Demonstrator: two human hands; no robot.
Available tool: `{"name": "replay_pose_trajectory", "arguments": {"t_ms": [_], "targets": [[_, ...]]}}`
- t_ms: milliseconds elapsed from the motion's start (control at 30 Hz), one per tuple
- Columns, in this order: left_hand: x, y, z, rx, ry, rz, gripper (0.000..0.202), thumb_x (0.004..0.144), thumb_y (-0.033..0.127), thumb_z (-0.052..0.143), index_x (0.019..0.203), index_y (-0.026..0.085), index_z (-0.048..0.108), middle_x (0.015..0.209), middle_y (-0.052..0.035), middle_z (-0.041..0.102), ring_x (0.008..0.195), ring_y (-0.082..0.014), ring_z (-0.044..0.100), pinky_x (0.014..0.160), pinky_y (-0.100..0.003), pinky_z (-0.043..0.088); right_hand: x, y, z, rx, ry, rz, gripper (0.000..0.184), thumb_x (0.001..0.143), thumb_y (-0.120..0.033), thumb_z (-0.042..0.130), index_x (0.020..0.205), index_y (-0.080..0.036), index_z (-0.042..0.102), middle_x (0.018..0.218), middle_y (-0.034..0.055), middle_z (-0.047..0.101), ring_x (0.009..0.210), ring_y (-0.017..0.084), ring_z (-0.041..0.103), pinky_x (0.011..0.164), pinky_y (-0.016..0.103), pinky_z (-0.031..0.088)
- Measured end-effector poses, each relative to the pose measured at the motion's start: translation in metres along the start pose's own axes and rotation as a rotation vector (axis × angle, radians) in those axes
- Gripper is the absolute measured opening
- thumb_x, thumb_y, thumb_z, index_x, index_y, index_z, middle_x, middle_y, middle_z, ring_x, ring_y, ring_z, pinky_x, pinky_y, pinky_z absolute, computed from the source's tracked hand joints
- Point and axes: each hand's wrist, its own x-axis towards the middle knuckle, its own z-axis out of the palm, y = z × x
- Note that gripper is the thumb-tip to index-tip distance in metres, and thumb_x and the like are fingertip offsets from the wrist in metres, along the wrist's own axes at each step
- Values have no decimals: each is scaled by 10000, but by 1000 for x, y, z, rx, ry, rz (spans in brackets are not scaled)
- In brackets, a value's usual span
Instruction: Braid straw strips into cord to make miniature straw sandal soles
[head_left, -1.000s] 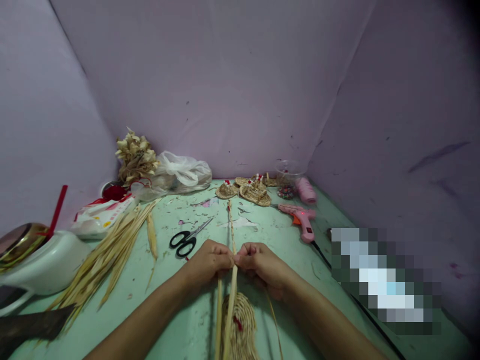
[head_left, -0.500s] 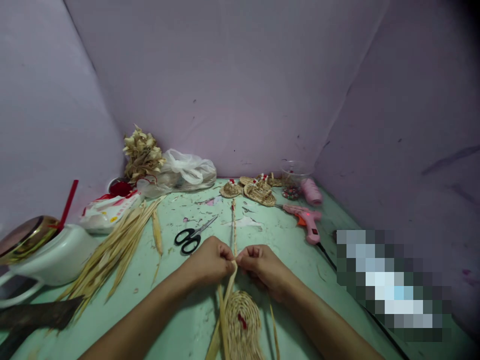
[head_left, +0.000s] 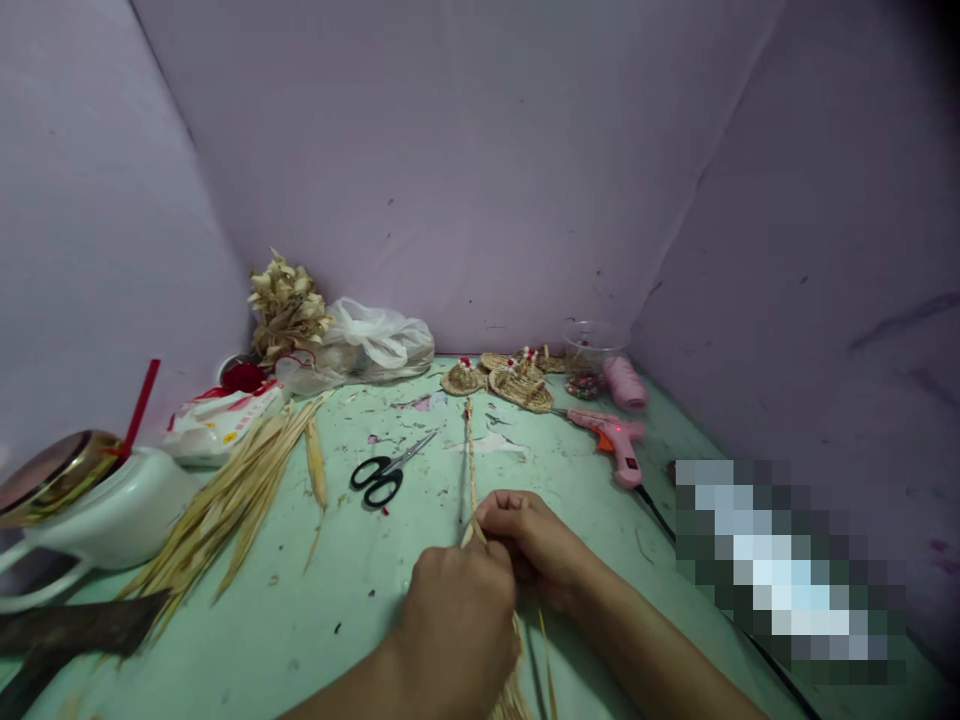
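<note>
A pair of scissors with black looped handles and metal blades (head_left: 392, 468) lies on the worn pale green tabletop (head_left: 315, 620). Just right of the scissors, a thin tan braid of dry plant fibre (head_left: 471, 455) runs away from the person, its near end reaching the hands. The right hand (head_left: 529, 540), to the right of the scissors and nearer the person, pinches that near end between thumb and bent fingers. The left hand (head_left: 459, 620), on the near side of the scissors, is curled close against the right one, back turned up; its fingertips are hidden, so I cannot tell whether they are pressed together on anything. Below it, nearer the person than the scissors, shows part of a flat tan woven fibre piece (head_left: 514, 695). Left of the scissors spreads a bundle of long straw-coloured dry strips (head_left: 225, 485). Beyond the scissors to the right sit small woven tan pieces with red and white beads (head_left: 520, 387), and farther right than the scissors lies a pink glue gun with an orange trigger (head_left: 619, 440).
</note>
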Motion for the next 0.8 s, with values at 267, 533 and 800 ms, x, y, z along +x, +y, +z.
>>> {"name": "replay_pose_trajectory", "arguments": {"t_ms": [267,533,800], "targets": [[4,-10,-16,-157,124,-14,259,772,273,386,735,156,614,731,-117,617,659,-218,562,619,-323,377,2,1,-8,-39,-39,-33,84,565,-203,550,557,-154,482,398,-77,397,322,23,231,349,197,103],[38,-43,-14,-1197,-373,-388,269,631,344,571,683,80,558,587,-56,577,358,-69,442,340,-190,333,2,1,-6,-96,-91,-124,87,593,-195,558,597,-141,490,440,-32,503,358,42,378,364,181,172],[38,-40,-3,-1138,-274,-474,73,616,148,482,550,118,492,418,-4,504,296,-93,425,282,-197,321,10,6,-11,-294,-83,-237,23,614,-149,496,630,-138,486,491,-24,514,425,54,405,426,179,252]]}}
